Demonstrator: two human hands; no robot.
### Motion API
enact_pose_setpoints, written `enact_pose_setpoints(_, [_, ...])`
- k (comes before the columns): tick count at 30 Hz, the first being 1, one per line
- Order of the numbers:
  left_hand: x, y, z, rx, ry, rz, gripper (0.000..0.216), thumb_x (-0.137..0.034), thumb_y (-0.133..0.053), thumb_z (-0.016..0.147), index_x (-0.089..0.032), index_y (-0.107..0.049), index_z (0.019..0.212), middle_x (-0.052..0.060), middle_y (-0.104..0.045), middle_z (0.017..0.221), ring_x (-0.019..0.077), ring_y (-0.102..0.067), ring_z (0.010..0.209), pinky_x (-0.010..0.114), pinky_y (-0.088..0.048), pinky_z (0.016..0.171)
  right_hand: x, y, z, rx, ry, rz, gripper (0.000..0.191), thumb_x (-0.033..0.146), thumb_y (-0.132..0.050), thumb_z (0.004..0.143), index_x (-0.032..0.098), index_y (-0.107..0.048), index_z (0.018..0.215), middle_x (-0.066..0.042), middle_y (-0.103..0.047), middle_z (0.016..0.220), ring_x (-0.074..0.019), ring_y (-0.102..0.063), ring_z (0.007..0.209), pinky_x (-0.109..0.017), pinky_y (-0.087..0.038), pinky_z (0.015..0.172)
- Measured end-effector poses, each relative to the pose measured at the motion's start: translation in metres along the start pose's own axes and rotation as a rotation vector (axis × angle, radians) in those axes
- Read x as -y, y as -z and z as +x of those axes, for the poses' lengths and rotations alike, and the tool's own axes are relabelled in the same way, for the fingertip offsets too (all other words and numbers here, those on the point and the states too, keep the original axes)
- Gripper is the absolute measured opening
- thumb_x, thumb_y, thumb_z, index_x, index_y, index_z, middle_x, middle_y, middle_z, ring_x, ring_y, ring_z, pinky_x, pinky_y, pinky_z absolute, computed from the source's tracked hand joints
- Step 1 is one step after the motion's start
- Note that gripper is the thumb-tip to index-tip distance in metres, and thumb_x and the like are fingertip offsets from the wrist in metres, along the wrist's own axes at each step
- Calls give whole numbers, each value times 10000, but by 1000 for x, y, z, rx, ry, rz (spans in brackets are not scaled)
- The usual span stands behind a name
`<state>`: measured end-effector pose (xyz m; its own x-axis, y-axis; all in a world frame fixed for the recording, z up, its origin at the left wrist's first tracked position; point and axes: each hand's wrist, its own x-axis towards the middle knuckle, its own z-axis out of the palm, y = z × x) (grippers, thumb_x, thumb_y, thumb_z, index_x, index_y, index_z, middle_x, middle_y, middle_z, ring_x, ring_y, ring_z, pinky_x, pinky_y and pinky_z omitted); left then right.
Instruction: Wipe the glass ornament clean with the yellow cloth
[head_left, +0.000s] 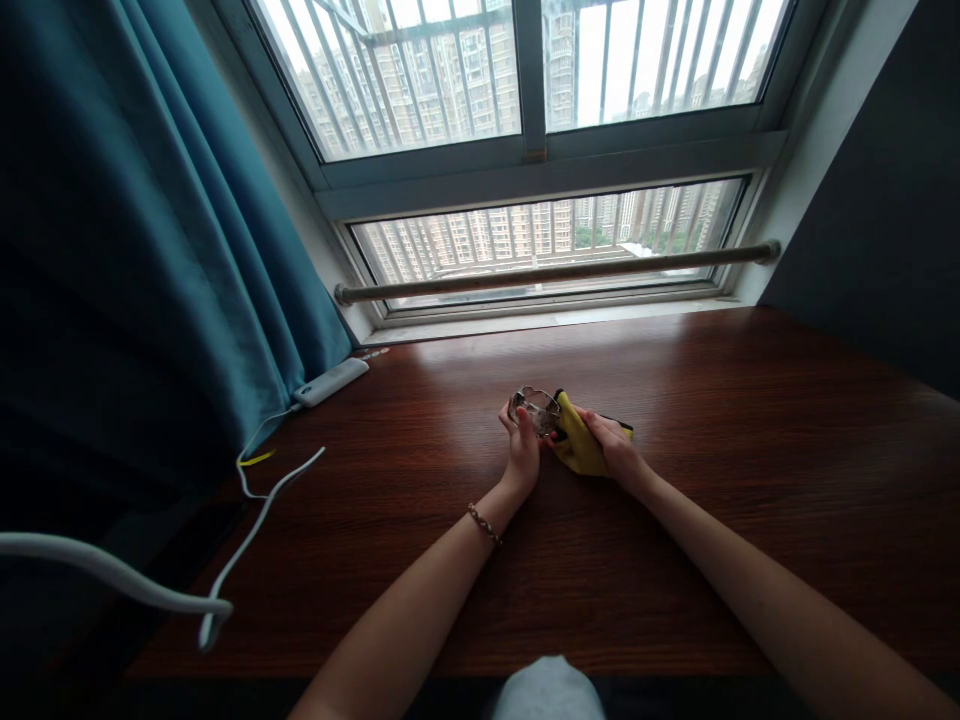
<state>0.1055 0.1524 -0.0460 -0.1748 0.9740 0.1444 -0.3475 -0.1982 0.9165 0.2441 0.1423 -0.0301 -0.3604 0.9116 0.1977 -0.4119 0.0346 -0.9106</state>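
Note:
My left hand (521,452) is closed on a pair of glasses (534,408), holding them just above the dark wooden desk (712,480). A beaded bracelet sits on that wrist. My right hand (616,447) grips a yellow cloth (576,442), which is pressed against the right side of the glasses. Both hands meet near the middle of the desk, a little toward the window. Part of the cloth is hidden under my right hand.
A white power bank (331,381) lies at the desk's back left, with white cables (247,530) trailing off the left edge. A teal curtain (150,250) hangs on the left. A metal rail (555,270) runs across the window behind the desk.

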Motion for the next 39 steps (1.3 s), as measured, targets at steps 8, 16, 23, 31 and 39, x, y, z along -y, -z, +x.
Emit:
enact_pose_setpoints(8, [-9,-4,-12,78,-246,212,599,-475,-498,852,-260,-106,1250,110,-427,1161,190,-517,950,311,-452,781,-4,2,-2,-26,-4,-91,424,490,-457,886,182,-595,1144,-73,-600,1067,-229,-569,950,-301,-446,847])
enact_pose_setpoints(16, [-14,-4,-9,78,-415,379,775,-304,-654,765,-225,-91,1292,145,-313,1259,224,-411,1130,378,-335,979,-10,5,0,-67,3,-12,413,472,-473,885,171,-601,1137,-76,-604,1057,-236,-581,914,-312,-465,803])
enact_pose_setpoints(23, [-5,1,-8,99,-434,449,837,-324,-700,704,-204,-141,1315,158,-306,1279,266,-369,1181,410,-294,1010,-14,5,1,-92,14,13,402,462,-486,878,173,-597,1135,-74,-598,1070,-240,-573,934,-322,-458,829])
enact_pose_setpoints(31, [-5,4,-9,237,-405,445,662,-297,-550,845,-201,-104,1324,156,-356,1258,224,-419,1130,396,-303,999,-12,3,2,-127,19,29,396,461,-496,866,168,-604,1110,-87,-609,1046,-245,-588,896,-338,-468,810])
enact_pose_setpoints(39, [-12,2,-6,102,-634,639,785,-260,-702,697,-177,-207,1301,156,-289,1287,278,-305,1211,425,-281,1018,-8,0,2,-141,16,57,391,454,-525,847,158,-623,1083,-88,-617,1019,-244,-589,899,-328,-467,814])
